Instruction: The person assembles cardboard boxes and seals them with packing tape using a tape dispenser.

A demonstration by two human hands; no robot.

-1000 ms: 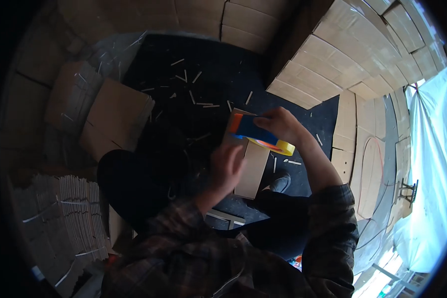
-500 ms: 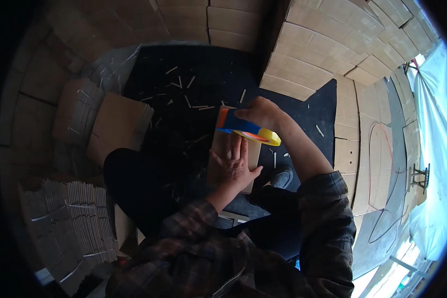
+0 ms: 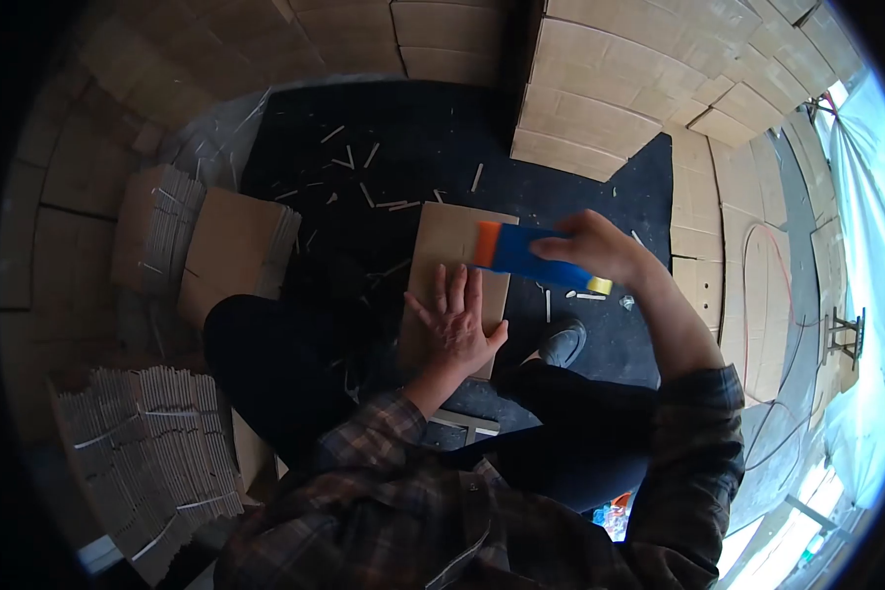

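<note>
A closed cardboard box (image 3: 457, 226) stands between my knees, brown and flat on top. My left hand (image 3: 457, 329) lies on it, palm down with the fingers spread. In my right hand (image 3: 602, 248) is a blue tape dispenser (image 3: 531, 251) with an orange front end and a yellow part at its back. Its orange end overlaps the box's right side in this view, just beyond my left fingertips. My right fingers wrap round the dispenser's body.
Bundles of flat cardboard (image 3: 182, 442) stand at lower left, and another stack (image 3: 231, 256) is above them. Cardboard stacks (image 3: 600, 84) rise at the back right. Paper strips (image 3: 369, 195) litter the dark floor mat (image 3: 383, 118). My shoe (image 3: 562, 344) is right of the box.
My right hand has moved right with the tape dispenser, from above the box toward its right edge, and the dispenser has turned. My left hand stays flat on the box.
</note>
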